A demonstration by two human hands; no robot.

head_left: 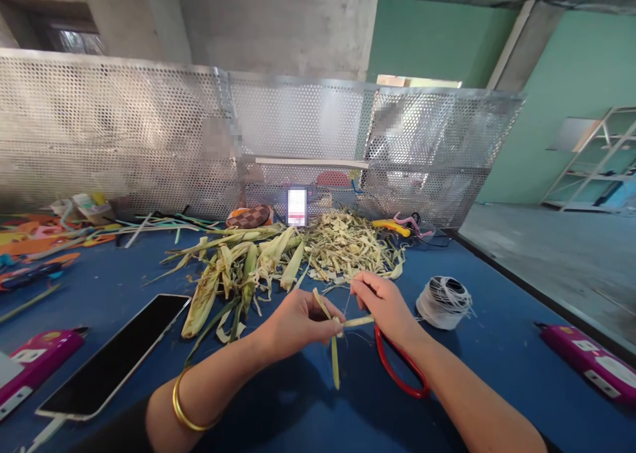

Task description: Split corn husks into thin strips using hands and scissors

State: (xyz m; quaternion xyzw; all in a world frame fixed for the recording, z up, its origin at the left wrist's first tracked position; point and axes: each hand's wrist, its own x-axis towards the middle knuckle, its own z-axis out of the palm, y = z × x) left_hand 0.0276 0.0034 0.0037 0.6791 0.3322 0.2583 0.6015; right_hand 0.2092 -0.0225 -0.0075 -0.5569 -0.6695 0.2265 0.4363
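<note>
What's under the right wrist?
It looks like a red scissors handle poking out. The right hand covers the rest, so any blades can't be seen.

L hand (298,320) pinches husk strips (335,365); R hand (383,301) nr, thread spool (442,307) to R.

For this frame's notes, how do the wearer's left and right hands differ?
The left hand grips pale strips that jut out past its thumb; the right hand seems to pinch a fine thread. The left wears a gold bangle up its forearm; the right shows none. Shared: both are bare, fingers curled, above the blue table.
</note>
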